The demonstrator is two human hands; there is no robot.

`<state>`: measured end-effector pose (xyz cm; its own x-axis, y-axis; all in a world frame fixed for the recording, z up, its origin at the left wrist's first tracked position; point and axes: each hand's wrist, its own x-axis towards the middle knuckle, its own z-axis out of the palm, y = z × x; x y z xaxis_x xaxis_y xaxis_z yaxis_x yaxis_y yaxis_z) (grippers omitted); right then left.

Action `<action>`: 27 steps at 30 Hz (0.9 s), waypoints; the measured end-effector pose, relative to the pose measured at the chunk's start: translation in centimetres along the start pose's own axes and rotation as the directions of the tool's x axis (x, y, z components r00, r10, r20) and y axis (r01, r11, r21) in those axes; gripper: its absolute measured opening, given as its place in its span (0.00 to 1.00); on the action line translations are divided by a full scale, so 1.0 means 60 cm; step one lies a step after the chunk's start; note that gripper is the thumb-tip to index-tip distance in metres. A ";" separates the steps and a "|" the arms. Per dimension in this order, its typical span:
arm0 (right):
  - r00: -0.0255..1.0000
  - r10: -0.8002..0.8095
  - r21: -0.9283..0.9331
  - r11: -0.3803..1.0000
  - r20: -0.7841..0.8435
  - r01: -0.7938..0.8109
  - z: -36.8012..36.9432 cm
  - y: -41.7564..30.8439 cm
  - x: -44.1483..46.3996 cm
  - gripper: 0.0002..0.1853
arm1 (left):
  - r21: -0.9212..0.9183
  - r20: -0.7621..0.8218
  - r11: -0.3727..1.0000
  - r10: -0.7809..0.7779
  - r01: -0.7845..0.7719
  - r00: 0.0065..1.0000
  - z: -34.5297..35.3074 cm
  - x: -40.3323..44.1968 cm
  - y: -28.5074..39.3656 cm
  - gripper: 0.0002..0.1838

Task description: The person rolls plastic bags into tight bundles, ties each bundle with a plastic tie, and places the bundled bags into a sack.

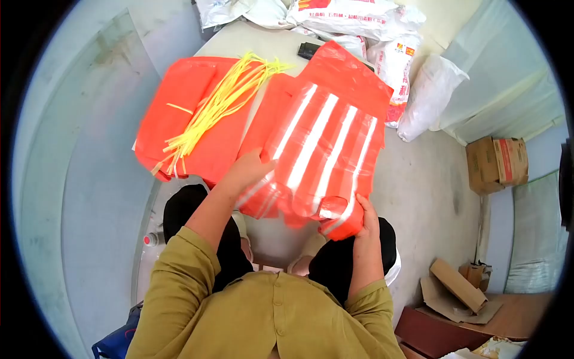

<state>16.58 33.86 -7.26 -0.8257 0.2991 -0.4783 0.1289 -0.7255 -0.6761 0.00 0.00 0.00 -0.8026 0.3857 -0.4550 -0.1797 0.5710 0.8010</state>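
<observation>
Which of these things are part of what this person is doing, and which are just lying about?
Seemingly in the job:
striped red plastic, held by left hand and right hand
yellow strips, probably
red stack under them

Apparently just lying about:
printed white sack
cardboard box
red-capped bottle

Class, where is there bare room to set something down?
Bare: pale tabletop between the loose yellow strips and white printed sacks; grey floor, left of the brown cardboard box. Crowded: the near side, where left hand and right hand touch striped red plastic.
</observation>
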 end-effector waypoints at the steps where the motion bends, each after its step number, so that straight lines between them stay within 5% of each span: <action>1: 1.000 0.007 0.004 1.000 -0.015 -0.007 0.002 0.001 -0.001 0.35 | -0.055 -0.003 0.998 0.018 -0.018 1.000 0.009 0.004 -0.016 0.52; 8: 0.999 0.035 -0.068 0.997 -0.027 -0.037 0.008 -0.017 -0.028 0.34 | -0.210 -0.064 0.977 -0.063 0.048 0.996 0.042 -0.003 -0.065 0.45; 14: 0.989 -0.141 -0.314 0.937 0.053 0.150 0.039 -0.023 -0.051 0.35 | -0.440 0.051 0.891 0.151 -0.114 0.987 0.036 -0.050 -0.017 0.38; 18: 0.982 -0.187 -0.415 0.892 0.027 0.181 0.062 -0.021 -0.063 0.35 | -0.539 0.028 0.843 0.021 -0.003 0.999 0.077 0.007 -0.075 0.26; 25: 0.986 -0.149 -0.240 0.957 0.075 0.163 0.050 0.001 -0.058 0.33 | -0.798 0.128 0.602 0.112 0.035 0.985 0.040 -0.012 -0.023 0.20; 27: 0.991 -0.125 -0.219 0.966 0.055 0.135 0.059 0.018 -0.056 0.34 | -0.812 0.126 0.581 0.088 0.052 0.988 0.010 -0.010 -0.019 0.27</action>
<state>17.56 29.85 -4.39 -0.8645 0.3528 -0.3579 0.1337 -0.5250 -0.8405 1.03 -0.41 -0.86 -0.7371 0.5231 -0.4278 -0.6078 -0.2365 0.7581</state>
